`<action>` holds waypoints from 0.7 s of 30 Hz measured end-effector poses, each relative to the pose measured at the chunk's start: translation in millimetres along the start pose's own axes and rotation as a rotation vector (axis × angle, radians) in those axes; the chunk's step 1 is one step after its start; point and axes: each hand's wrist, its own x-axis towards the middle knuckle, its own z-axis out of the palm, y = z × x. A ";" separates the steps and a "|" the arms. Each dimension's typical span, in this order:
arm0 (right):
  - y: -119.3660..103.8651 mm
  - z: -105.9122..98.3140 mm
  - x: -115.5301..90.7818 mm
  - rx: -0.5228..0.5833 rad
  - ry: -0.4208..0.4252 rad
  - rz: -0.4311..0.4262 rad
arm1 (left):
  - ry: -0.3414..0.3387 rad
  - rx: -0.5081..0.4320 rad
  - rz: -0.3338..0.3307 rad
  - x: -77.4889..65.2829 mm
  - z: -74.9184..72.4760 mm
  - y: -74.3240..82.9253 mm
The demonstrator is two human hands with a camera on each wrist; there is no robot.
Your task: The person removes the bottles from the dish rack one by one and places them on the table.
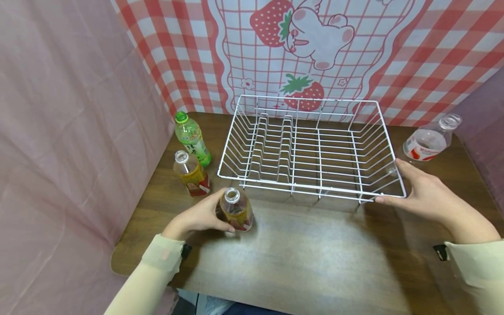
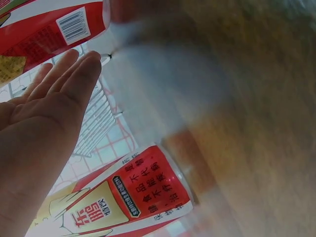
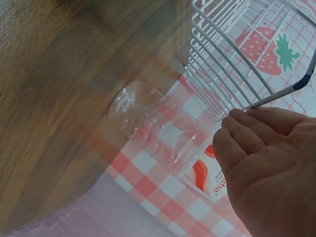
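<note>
In the head view my left hand point(image 1: 202, 214) holds an uncapped plastic drink bottle point(image 1: 240, 214) with a yellow and red label. Its thumb lies on the near side and its fingers on the far side. The bottle stands in front of the rack's left corner. At the right, my right hand point(image 1: 431, 197) grips the front right corner of a white wire dish rack point(image 1: 344, 191), thumb on the front rim and fingers at the side rim. In the right wrist view the fingers point(image 3: 247, 128) touch the rack's wire edge; that thumb is hidden.
Left of the rack stand a green-capped tea bottle point(image 1: 194, 139) and a second red-and-yellow bottle point(image 1: 194, 177). A clear uncapped bottle point(image 1: 427, 140) stands right of the rack. Behind the wooden table point(image 1: 299, 258) hangs a checked strawberry cloth point(image 1: 189, 52).
</note>
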 end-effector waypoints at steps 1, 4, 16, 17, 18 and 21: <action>0.1 0.0 0.0 0.000 0.000 -0.001 | 0.003 -0.009 -0.006 -0.4 -0.7 1.1; 0.3 0.1 0.0 0.000 0.006 -0.008 | 0.017 -0.041 -0.025 -2.0 -2.8 4.5; -0.4 0.8 -0.7 0.011 0.012 -0.003 | 0.053 -0.071 -0.058 -9.1 -10.2 16.9; -0.4 0.9 -0.7 0.012 0.013 -0.005 | 0.053 -0.074 -0.050 -9.6 -11.0 17.8; -0.3 0.9 -0.8 0.013 0.015 -0.006 | 0.051 -0.076 -0.036 -9.9 -11.8 18.5; 0.1 1.1 -0.7 0.017 0.030 -0.018 | 0.054 -0.086 -0.020 -10.9 -13.7 20.6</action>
